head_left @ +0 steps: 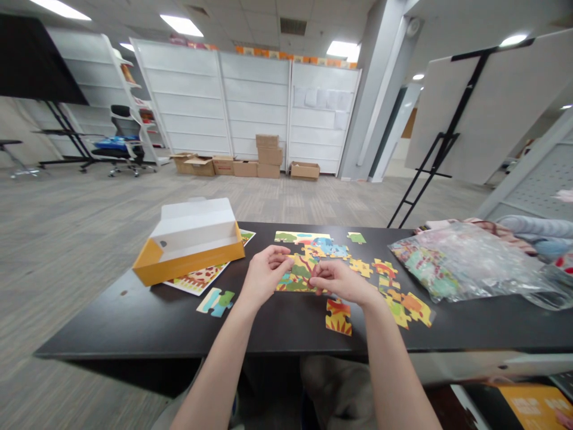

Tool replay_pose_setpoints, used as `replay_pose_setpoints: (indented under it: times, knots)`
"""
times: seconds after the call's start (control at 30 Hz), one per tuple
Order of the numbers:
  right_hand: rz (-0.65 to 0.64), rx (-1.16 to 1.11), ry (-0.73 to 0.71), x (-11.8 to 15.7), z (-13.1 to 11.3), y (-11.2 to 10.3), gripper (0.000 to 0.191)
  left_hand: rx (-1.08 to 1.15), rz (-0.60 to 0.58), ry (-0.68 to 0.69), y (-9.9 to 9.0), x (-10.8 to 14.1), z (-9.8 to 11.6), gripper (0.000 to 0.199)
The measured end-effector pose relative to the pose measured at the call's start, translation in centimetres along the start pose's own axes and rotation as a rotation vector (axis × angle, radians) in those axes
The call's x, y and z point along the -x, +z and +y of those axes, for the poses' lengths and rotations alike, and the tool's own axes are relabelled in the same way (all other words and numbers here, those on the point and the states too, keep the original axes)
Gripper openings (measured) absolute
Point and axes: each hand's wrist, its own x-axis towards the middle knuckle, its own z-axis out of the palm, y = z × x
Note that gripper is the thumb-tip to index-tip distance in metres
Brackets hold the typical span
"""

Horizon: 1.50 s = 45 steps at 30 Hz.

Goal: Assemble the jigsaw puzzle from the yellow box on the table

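Touching jigsaw puzzle (298,278), between left hand (266,275), right hand (339,282)

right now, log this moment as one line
left hand: touching multicoloured cardboard jigsaw pieces | right hand: touching same pieces | nearby: open yellow cardboard box

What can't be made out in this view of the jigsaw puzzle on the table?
Head view:
The left hand and right hand cover part of the jigsaw puzzle; any piece they hold is hidden.
The printed card is partly hidden by the yellow box.
The plastic bag has contents blurred by glare and creases.
The orange printed sheet is cut off by the frame's corner.
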Motion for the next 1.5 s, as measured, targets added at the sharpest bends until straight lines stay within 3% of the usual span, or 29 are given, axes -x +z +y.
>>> replay_pose_setpoints:
  times: [0.23, 0.47, 0.63, 0.77, 0.87, 0.93, 1.0, 1.1, 1.27, 1.4, 1.5]
  knots:
    - [-0.011, -0.03, -0.003, 0.2, -0.2, -0.1, 0.026, -0.003, 0.003, 0.013, 0.1, -0.1, -0.4, 0.032]
    - [0.099, -0.025, -0.054, -0.2, 0.2, -0.1, 0.039, 0.0, -0.054, -0.015, 0.7, 0.2, -0.3, 0.03]
    - [0.147, 0.115, -0.126, -0.1, 0.9, -0.7, 0.041, -0.11, -0.07, 0.045, 1.4, 0.6, -0.3, 0.017]
    - [0.284, 0.176, -0.079, 0.5, 2.1, -4.6, 0.04, -0.568, -0.1, 0.105, 1.7, 1.3, 0.1, 0.014]
    - [0.566, 0.179, 0.058, 0.5, 4.0, -9.8, 0.039, -0.937, -0.132, 0.094, 1.3, 1.7, 0.6, 0.02]
    - [0.733, 0.225, 0.19, 0.2, 5.4, -13.3, 0.039, -1.043, -0.159, 0.083, 0.9, 1.8, 0.8, 0.02]
    - [0.795, 0.296, 0.288, -0.2, 6.7, -16.1, 0.034, -1.076, -0.167, 0.073, 0.6, 1.7, 0.9, 0.02]
    - [0.735, 0.411, 0.363, -0.8, 8.3, -18.1, 0.029, -1.093, -0.159, 0.056, 0.6, 1.4, 0.7, 0.02]
    - [0.677, 0.644, 0.42, -1.5, 9.8, -17.7, 0.025, -1.105, -0.135, 0.069, 1.3, 1.2, 0.2, 0.017]
    - [0.699, 0.854, 0.442, -1.8, 9.8, -16.7, 0.031, -1.103, -0.138, 0.083, 1.7, 1.0, 0.2, 0.019]
    - [0.687, 0.888, 0.419, -2.0, 9.5, -16.2, 0.033, -1.111, -0.147, 0.07, 1.7, 0.9, 0.3, 0.021]
